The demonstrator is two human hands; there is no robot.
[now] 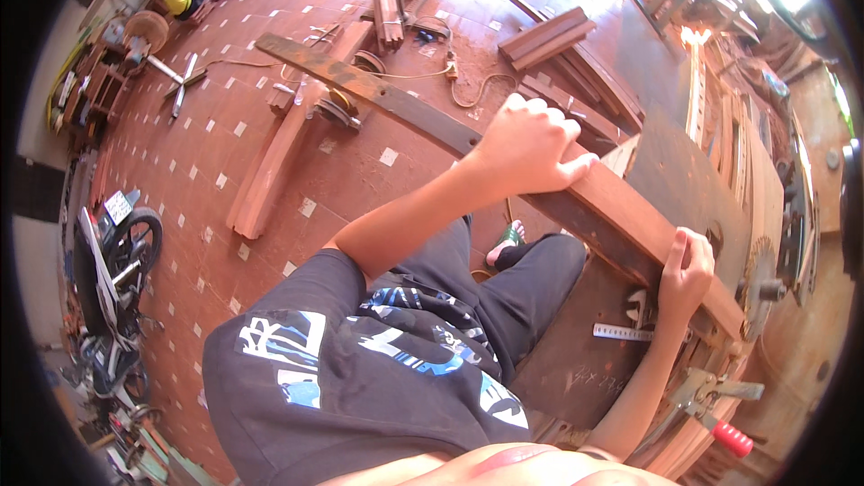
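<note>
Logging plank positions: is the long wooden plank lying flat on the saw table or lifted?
Resting: the long wooden plank lies on the saw table, left hand and right hand gripping it.

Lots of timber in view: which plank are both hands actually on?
The long reddish plank lying across the saw table: left hand grips its top, right hand its near edge. The others lie untouched on the floor.

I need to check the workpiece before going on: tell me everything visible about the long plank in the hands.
The long plank is reddish-brown wood, straight and narrow. It lies slantwise across the saw table, its far end reaching out over the tiled floor. The left hand presses on its top edge; the right hand holds its near part beside the saw blade.
</note>
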